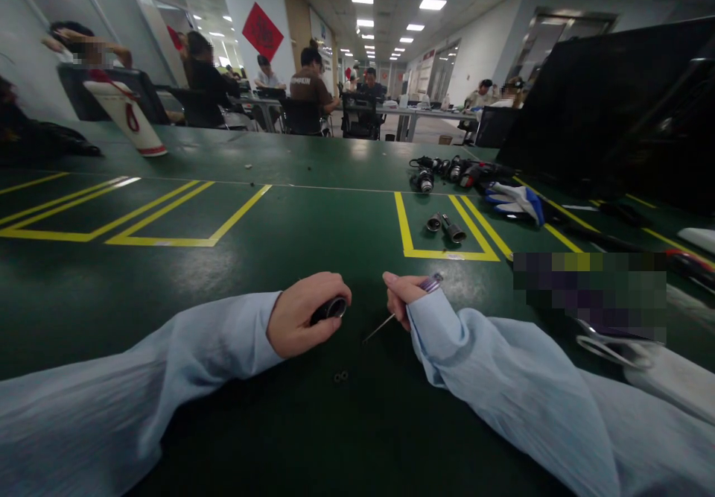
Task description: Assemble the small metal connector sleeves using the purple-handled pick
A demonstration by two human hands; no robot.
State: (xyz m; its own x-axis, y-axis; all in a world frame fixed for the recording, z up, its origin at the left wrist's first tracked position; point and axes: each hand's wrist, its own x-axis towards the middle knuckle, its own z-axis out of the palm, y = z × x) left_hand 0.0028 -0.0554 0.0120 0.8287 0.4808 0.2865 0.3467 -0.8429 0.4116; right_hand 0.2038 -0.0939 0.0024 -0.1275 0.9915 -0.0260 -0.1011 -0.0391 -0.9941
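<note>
My left hand [310,314] is closed around a dark, hollow cylindrical part [335,308], its round open end turned to the right. In my right hand [403,296] is a thin screwdriver [380,328]; its purplish clear handle shows above the wrist and its shaft slants down to the left, the tip apart from the part. Two small dark rings [340,376] lie on the green table [357,437] just below and between the hands. Farther off, two more metal cylindrical parts [453,229] rest inside a yellow-taped box.
Yellow tape [159,242] marks more boxes at left. Several dark cabled parts [425,179] lie back right, beside a blue-and-white glove [514,203]. A large black screen [608,109] stands at right, a white cup-like container [129,117] at back left. People sit at tables beyond.
</note>
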